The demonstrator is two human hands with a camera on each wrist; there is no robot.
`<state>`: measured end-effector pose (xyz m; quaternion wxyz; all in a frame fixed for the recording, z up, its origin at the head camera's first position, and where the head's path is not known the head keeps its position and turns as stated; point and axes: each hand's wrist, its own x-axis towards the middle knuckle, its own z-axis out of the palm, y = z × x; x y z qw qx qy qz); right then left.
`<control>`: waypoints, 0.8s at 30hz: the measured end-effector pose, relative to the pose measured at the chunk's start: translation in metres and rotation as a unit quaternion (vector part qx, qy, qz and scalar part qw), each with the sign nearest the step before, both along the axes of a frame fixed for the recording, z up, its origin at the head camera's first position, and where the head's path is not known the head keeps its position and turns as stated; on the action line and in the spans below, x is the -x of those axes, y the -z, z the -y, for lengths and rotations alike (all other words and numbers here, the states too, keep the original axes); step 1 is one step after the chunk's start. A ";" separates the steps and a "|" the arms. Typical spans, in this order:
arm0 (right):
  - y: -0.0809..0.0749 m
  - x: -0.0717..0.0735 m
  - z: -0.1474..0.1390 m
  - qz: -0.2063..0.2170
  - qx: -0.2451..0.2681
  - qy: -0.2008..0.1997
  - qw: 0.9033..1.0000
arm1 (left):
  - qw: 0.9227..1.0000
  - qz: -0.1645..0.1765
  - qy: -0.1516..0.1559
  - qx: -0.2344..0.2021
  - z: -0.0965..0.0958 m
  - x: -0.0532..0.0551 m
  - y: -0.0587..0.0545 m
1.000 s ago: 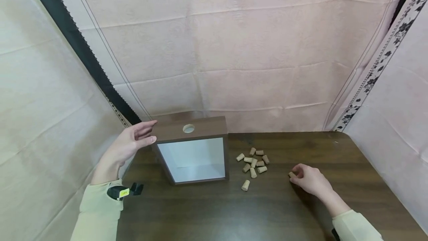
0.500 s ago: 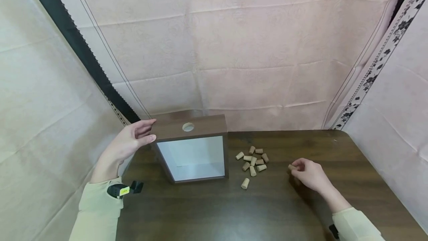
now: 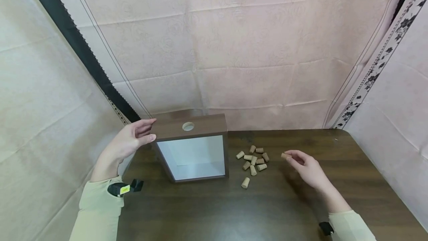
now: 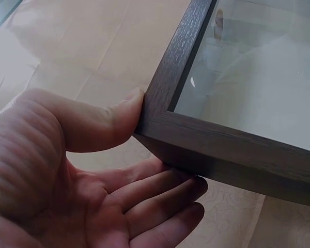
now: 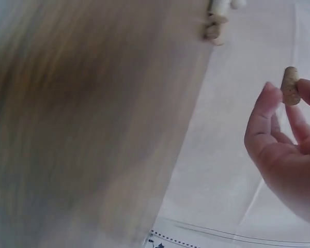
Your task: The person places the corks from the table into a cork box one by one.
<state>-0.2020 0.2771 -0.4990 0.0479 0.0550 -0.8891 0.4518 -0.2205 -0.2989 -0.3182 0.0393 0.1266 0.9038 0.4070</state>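
A brown wooden box (image 3: 208, 126) with a clear front pane and a round hole in its top stands on the left part of the table. My left hand (image 3: 127, 142) holds its upper left corner, thumb at the front frame and fingers behind, as the left wrist view shows close up at the frame corner (image 4: 160, 121). Off to the right, my right hand (image 3: 311, 172) pinches a small tapered cork (image 5: 290, 86) between thumb and fingertips, raised over the table. Between box and right hand lies a loose cluster of several corks (image 3: 253, 161).
One cork (image 3: 245, 183) lies apart, nearer the front. Pale cloth (image 3: 254, 55) hangs behind the dark wooden table (image 3: 207, 211) and on both sides. A black strap with a yellow label (image 3: 124, 189) sits on the left wrist.
My right hand has lifted the cork from the table and moved a little up and leftward with it. My left hand and the box have stayed in place.
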 end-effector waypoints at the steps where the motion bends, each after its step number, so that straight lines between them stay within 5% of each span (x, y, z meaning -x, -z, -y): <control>1: -0.002 -0.001 0.003 -0.004 0.014 -0.002 1.000 | 1.000 0.000 0.001 0.000 0.000 0.000 0.000; 13: -0.037 -0.006 0.042 -0.010 0.167 0.017 0.986 | 1.000 0.004 0.002 -0.011 -0.002 0.003 0.002; 24: -0.059 -0.005 0.077 -0.057 0.220 -0.004 0.974 | 1.000 -0.007 0.011 -0.007 0.002 0.001 0.002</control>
